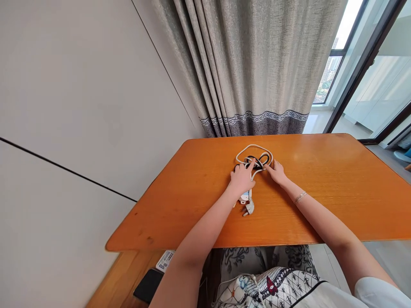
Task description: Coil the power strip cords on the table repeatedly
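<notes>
- Head view: your left hand (pixel 242 177) covers most of a white power strip (pixel 245 196), reaching a black cord (pixel 258 165); your right hand (pixel 276 172) meets the white cord (pixel 254 145).
- I cannot tell whether either grip clamps.
- Handling looks midway: loops crossed, plug (pixel 249 208) loose on the desk (pixel 180 184).
- No container shows.

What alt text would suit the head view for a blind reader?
A person's left hand and right hand touch looped black and white cables on a wooden table, with a plug nearer the person and a grey curtain beyond.
</notes>
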`<action>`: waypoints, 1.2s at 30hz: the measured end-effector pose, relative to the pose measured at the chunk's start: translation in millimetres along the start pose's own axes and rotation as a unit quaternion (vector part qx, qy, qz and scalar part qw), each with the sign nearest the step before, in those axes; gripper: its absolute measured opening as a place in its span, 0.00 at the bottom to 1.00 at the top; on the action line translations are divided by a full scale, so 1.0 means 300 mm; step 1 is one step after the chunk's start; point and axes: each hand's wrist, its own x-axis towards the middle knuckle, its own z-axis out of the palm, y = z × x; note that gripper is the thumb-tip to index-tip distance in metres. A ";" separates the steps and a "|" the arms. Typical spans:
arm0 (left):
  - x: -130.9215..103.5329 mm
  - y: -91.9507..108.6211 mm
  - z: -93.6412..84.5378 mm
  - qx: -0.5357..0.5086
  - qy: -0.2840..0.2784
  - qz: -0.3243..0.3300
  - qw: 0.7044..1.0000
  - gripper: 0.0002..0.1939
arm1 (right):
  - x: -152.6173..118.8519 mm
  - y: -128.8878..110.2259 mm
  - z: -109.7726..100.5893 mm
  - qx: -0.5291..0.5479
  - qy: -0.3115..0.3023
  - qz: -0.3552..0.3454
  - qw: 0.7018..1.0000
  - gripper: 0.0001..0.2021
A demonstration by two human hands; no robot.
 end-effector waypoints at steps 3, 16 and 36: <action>0.024 -0.064 -0.016 0.001 0.000 -0.046 0.999 0.46 | -0.073 -0.002 -0.024 -0.005 -0.025 0.018 1.000 0.29; 0.080 -0.628 -0.081 0.020 0.023 -0.259 0.966 0.49 | -0.160 -0.058 -0.076 -0.050 -0.083 -0.060 0.994 0.15; 0.083 -0.015 0.175 -0.040 0.024 0.033 0.998 0.42 | -0.183 -0.043 -0.084 -0.146 -0.114 -0.115 0.976 0.18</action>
